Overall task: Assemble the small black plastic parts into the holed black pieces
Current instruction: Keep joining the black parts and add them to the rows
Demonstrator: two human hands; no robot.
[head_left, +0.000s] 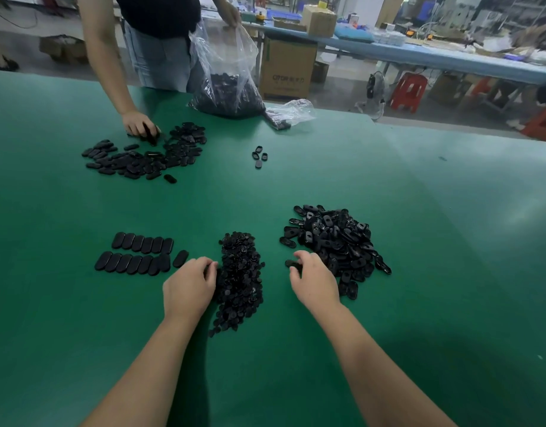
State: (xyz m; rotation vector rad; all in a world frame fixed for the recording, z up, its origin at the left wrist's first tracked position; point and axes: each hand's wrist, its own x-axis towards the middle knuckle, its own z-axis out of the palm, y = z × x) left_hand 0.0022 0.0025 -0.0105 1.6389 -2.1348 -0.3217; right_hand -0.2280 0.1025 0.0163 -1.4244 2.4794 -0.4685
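Note:
A pile of small black plastic parts (241, 278) lies in the middle of the green table (296, 186). My left hand (190, 286) sits at that pile's left edge, fingers curled onto the parts; what they hold is hidden. To the right is a heap of holed black oval pieces (336, 241). My right hand (315, 280) is at the heap's left edge and pinches one holed black piece (291, 264). Two neat rows of black oval pieces (139, 254) lie to the left of my left hand.
Across the table another person's hand (139, 123) rests on a scattered pile of black ovals (148, 155), and their other hand holds open a clear bag of parts (228, 87). A smaller bag (290, 114) and three loose pieces (258, 156) lie nearby.

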